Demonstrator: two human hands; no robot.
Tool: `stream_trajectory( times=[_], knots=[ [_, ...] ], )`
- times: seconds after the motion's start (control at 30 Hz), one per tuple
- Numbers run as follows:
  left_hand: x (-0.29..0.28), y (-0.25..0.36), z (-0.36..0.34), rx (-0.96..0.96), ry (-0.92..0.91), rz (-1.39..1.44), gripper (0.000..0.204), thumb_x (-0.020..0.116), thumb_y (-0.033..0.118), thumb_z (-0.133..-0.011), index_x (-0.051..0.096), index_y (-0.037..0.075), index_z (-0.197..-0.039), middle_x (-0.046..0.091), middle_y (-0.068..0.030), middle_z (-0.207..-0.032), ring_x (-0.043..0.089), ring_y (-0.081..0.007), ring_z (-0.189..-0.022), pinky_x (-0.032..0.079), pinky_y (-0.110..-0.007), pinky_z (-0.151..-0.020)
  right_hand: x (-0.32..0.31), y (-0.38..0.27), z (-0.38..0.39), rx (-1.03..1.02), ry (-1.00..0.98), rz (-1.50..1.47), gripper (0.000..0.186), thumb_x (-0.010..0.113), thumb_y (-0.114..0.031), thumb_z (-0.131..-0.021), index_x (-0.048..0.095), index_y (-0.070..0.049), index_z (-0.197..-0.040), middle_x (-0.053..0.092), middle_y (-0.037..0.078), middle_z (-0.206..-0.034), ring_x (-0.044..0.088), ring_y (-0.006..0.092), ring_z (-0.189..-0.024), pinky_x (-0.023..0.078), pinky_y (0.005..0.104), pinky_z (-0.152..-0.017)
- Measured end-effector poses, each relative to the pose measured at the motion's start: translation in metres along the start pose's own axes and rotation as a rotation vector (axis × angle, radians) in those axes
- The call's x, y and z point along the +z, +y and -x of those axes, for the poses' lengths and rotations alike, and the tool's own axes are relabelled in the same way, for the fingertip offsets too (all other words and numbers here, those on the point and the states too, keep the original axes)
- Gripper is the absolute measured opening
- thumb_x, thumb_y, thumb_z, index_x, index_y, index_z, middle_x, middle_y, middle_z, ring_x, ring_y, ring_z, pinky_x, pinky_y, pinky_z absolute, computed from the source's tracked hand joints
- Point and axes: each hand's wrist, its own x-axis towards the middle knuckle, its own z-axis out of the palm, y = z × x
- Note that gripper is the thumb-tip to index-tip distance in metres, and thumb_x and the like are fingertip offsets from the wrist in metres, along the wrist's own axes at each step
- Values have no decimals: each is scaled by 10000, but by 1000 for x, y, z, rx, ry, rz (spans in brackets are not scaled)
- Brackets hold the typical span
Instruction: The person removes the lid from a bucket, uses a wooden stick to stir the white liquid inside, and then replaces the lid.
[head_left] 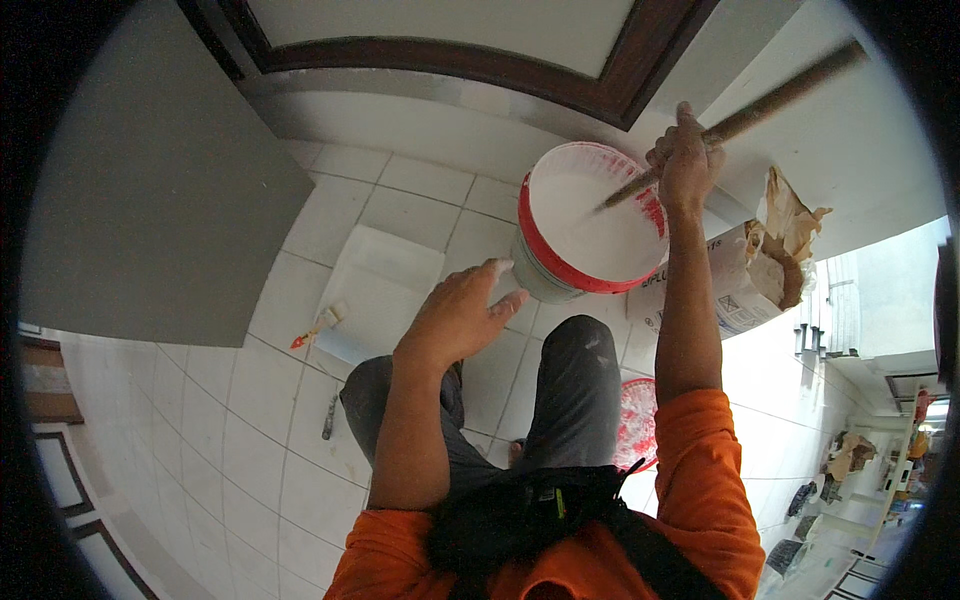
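My right hand (686,165) is wrapped round a long wooden stick (790,95), which slants down from the upper right. The stick's lower end dips into a white mixture (572,215) inside a bucket with a red rim (543,262). Pale smears coat the bucket's inner wall. To the left of the bucket my left hand (462,308) hangs in the air, fingers spread and holding nothing. White residue shows on its fingertips. Just right of the bucket leans a torn-open paper sack (735,285), partly behind my right forearm.
Left of my knees, a paintbrush (318,328) lies by a pale flat sheet (385,270). A dark-handled tool (329,418) rests on the tiles. By my right leg is a red, white-smeared lid (637,422). A grey panel (160,200) stands left; a dark-framed door (450,60) is ahead.
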Motion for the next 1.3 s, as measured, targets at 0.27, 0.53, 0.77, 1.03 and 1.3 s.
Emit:
stream_trajectory(
  times=[0.27, 0.53, 0.77, 1.03, 1.3],
  knots=[
    [-1, -1, -3, -9, -3, 37, 561, 621, 401, -977, 526, 25, -1382, 657, -254, -1226, 661, -387, -1110, 512, -439, -968, -4, 6, -5, -44, -8, 188, 440, 640, -250, -979, 419, -151, -612, 361, -36, -538, 326, 93, -438, 307, 297, -430],
    [-4, 6, -5, -47, -25, 39, 574, 621, 414, -976, 523, 27, -1389, 649, -244, -1253, 662, -369, -1115, 511, -439, -976, -8, 6, -5, -25, -45, 275, 439, 634, -287, -987, 444, -152, -616, 394, -34, -537, 356, 92, -438, 331, 296, -435],
    [-4, 10, -7, -74, -60, 46, 588, 617, 438, -974, 523, 42, -1398, 630, -233, -1296, 641, -366, -1153, 502, -442, -991, -24, 14, -11, -173, -60, 259, 431, 643, -343, -979, 515, -129, -627, 453, -23, -554, 429, 99, -469, 395, 304, -458],
    [-4, 15, -6, -44, -31, 13, 599, 610, 446, -977, 523, 22, -1391, 631, -243, -1289, 649, -382, -1137, 502, -443, -989, 20, 16, 2, 195, -31, 59, 393, 658, -281, -956, 500, -129, -630, 382, -17, -541, 357, 124, -446, 364, 340, -452],
    [4, 11, -7, -48, -34, 1, 619, 609, 456, -976, 511, 18, -1402, 623, -259, -1297, 647, -381, -1152, 505, -453, -985, -10, 53, -40, -213, 47, 493, 468, 651, -304, -972, 490, -77, -596, 482, 17, -558, 453, 125, -486, 369, 335, -451]
  ],
)
